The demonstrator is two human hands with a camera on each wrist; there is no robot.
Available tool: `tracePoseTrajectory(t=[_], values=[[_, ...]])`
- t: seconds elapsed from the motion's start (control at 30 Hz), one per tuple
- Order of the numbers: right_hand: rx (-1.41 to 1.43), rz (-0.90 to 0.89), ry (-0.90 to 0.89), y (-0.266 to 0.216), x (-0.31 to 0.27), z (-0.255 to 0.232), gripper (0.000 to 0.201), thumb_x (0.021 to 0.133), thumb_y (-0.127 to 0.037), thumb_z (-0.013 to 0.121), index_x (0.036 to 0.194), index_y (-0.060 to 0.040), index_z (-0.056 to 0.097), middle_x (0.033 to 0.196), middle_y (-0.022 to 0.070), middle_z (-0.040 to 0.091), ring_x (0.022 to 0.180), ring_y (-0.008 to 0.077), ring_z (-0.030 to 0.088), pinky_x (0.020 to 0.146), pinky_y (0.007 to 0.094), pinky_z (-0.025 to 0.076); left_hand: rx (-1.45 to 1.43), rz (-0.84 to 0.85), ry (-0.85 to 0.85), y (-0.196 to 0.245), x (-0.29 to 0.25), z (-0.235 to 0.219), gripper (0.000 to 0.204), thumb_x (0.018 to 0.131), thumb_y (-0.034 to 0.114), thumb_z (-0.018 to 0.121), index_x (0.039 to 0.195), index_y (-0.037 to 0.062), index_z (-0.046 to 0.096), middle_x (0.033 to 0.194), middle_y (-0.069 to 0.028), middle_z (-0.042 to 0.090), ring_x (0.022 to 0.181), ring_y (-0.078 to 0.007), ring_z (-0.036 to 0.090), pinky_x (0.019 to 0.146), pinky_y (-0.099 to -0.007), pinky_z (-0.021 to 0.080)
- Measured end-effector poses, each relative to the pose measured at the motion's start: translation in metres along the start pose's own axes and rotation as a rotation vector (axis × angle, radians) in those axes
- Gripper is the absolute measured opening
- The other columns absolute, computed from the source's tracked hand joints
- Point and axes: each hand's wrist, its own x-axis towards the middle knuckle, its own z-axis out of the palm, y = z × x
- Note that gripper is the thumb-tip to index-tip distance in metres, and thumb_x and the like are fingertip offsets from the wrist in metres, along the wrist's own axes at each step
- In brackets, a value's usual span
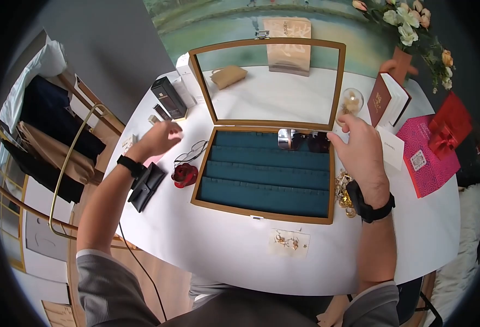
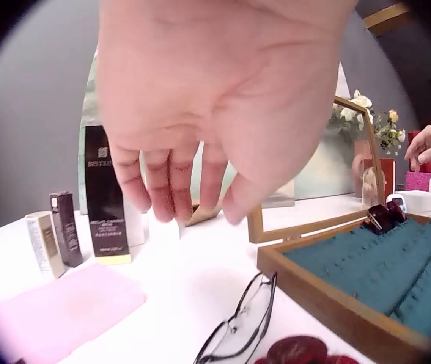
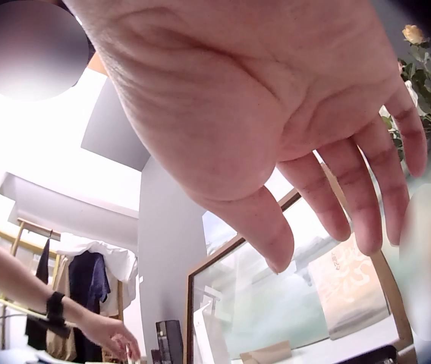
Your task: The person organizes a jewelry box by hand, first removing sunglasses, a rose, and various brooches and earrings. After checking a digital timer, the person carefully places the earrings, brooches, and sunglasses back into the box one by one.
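Note:
A wooden display box [image 1: 261, 174] with a dark teal ribbed lining lies on the white table, its glass lid [image 1: 342, 82] raised. Sunglasses [image 1: 319, 143] rest at the back right of the lining. My right hand [image 1: 362, 150] hovers over the box's right side near them, fingers loosely bent, holding nothing. On the other side, my left hand [image 1: 161, 140] is held over the table with relaxed fingers and an empty palm. Below and beside it are clear eyeglasses [image 2: 238, 326], a dark red flower-like piece [image 1: 185, 175] and a black case [image 1: 146, 187].
Black and white boxes [image 1: 169, 97] stand at the back left. Gold jewelry [image 1: 344, 196] lies along the right edge of the display box. A card with earrings [image 1: 289, 242] lies in front. Right of it all are a red book [image 1: 381, 101], a pink bag [image 1: 428, 163] and flowers.

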Motion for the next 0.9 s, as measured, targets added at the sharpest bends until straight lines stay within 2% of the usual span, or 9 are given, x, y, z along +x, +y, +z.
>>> tracePoseTrajectory(t=[0.07,0.13,0.23,0.37,0.47,0.53,0.67,0.73,0.9], values=[[0.002,0.026,-0.026,-0.003,0.000,0.000,0.038,0.092,-0.024,0.083,0.122,-0.0021,0.076,0.107,0.0179,0.079,0.105,0.0367,0.074,0.097,0.0485,0.053,-0.037,-0.104,-0.055,0.012,-0.012,0.009,0.037,0.093,0.016,0.085,0.125,-0.0005,0.075,0.118,-0.0163,0.078,0.112,-0.0280,0.074,0.102,-0.0390,0.059],[-0.005,0.026,-0.031,-0.005,0.000,0.000,0.037,0.092,-0.024,0.084,0.122,-0.0022,0.076,0.106,0.0176,0.079,0.104,0.0365,0.075,0.096,0.0485,0.053,-0.063,-0.108,-0.065,0.021,-0.014,0.016,0.035,0.094,0.018,0.084,0.123,-0.0010,0.076,0.116,-0.0170,0.079,0.109,-0.0284,0.075,0.102,-0.0386,0.059],[-0.013,0.017,-0.030,-0.005,-0.001,0.003,0.037,0.092,-0.024,0.084,0.121,-0.0024,0.077,0.105,0.0170,0.079,0.103,0.0363,0.075,0.096,0.0484,0.053,-0.053,-0.188,-0.174,0.024,-0.009,0.029,0.035,0.095,0.024,0.080,0.121,0.0002,0.077,0.113,-0.0174,0.080,0.108,-0.0309,0.076,0.099,-0.0386,0.059],[-0.010,0.005,-0.010,-0.006,-0.002,0.001,0.035,0.092,-0.024,0.083,0.120,-0.0030,0.077,0.103,0.0168,0.080,0.102,0.0358,0.076,0.095,0.0483,0.054,-0.037,-0.143,-0.172,0.033,-0.001,0.037,0.035,0.093,0.024,0.082,0.119,0.0006,0.078,0.112,-0.0175,0.080,0.107,-0.0322,0.076,0.098,-0.0397,0.060],[-0.010,0.008,-0.007,-0.002,-0.001,0.000,0.035,0.093,-0.024,0.083,0.120,-0.0033,0.077,0.103,0.0169,0.080,0.102,0.0358,0.076,0.095,0.0479,0.054,0.043,-0.174,-0.088,0.048,0.002,0.035,0.031,0.091,0.024,0.084,0.114,0.0031,0.080,0.111,-0.0178,0.079,0.105,-0.0339,0.076,0.096,-0.0411,0.060],[-0.015,0.003,0.005,0.000,-0.001,0.002,0.035,0.093,-0.024,0.083,0.120,-0.0033,0.077,0.103,0.0169,0.080,0.102,0.0359,0.076,0.095,0.0478,0.054,0.139,-0.134,-0.061,0.053,-0.001,0.036,0.023,0.088,0.023,0.086,0.104,0.0052,0.083,0.110,-0.0191,0.079,0.104,-0.0353,0.076,0.093,-0.0423,0.060],[-0.030,0.003,-0.009,-0.004,-0.001,0.002,0.036,0.092,-0.025,0.083,0.120,-0.0033,0.077,0.102,0.0168,0.080,0.101,0.0357,0.076,0.094,0.0474,0.054,0.227,-0.133,-0.125,0.065,-0.001,0.042,0.015,0.088,0.020,0.085,0.096,0.0075,0.084,0.106,-0.0180,0.080,0.100,-0.0361,0.077,0.090,-0.0432,0.061],[-0.029,0.000,-0.016,-0.005,-0.001,0.002,0.036,0.092,-0.025,0.084,0.120,-0.0032,0.077,0.101,0.0165,0.080,0.101,0.0355,0.076,0.094,0.0475,0.054,0.286,-0.240,-0.179,0.071,0.001,0.047,0.007,0.087,0.017,0.085,0.089,0.0102,0.085,0.097,-0.0166,0.081,0.094,-0.0362,0.078,0.086,-0.0431,0.062],[-0.027,-0.008,-0.015,-0.004,-0.002,0.001,0.037,0.091,-0.025,0.085,0.120,-0.0028,0.076,0.097,0.0159,0.079,0.099,0.0357,0.076,0.094,0.0481,0.054,0.421,-0.219,-0.209,0.084,0.007,0.049,0.011,0.090,0.011,0.078,0.098,0.0049,0.083,0.102,-0.0193,0.081,0.097,-0.0368,0.079,0.086,-0.0458,0.063]])
